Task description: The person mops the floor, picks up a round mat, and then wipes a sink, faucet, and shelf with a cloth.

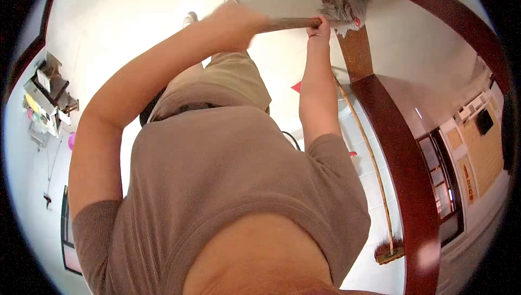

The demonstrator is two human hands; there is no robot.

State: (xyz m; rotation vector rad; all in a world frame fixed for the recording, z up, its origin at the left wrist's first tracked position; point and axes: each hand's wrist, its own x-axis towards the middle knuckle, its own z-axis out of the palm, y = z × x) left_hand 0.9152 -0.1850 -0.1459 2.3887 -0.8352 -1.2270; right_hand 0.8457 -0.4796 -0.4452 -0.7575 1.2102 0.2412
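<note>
A mop with a wooden handle runs nearly level across the upper part of the view. My left hand, blurred by motion, is closed around its upper end. Farther down the handle, close to the head, the fingers of my right hand are wrapped around the wood; a thin band circles that wrist. Grey strands of the mop head spread over a brown strip in the floor. A small red and white part shows where the handle meets the strands.
A broom with a long wooden handle stands at right beside the dark red frame. At left is a cluttered desk with a pink balloon near it. My shoes rest on the pale floor.
</note>
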